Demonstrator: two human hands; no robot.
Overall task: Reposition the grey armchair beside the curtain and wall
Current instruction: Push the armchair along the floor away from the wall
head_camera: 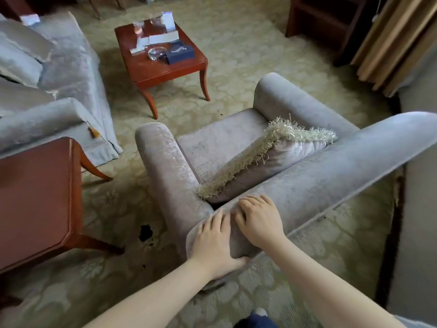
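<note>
The grey armchair (314,171) stands in the middle of the head view, seen from behind its backrest, its seat facing away from me. A fringed cushion (267,159) leans on the seat against the back. My left hand (214,245) grips the left end of the backrest top, thumb underneath. Just right of it, my right hand (259,221) lies on the backrest top with fingers curled over the edge. The beige curtain (397,41) hangs at the upper right, and the wall (418,209) runs down the right side.
A wooden side table (35,200) stands close on the left. A second wooden table (163,67) with a tissue box and a glass dish sits ahead. A grey sofa (54,81) fills the upper left. Dark wooden furniture (326,22) stands at the back right. Patterned carpet covers the floor.
</note>
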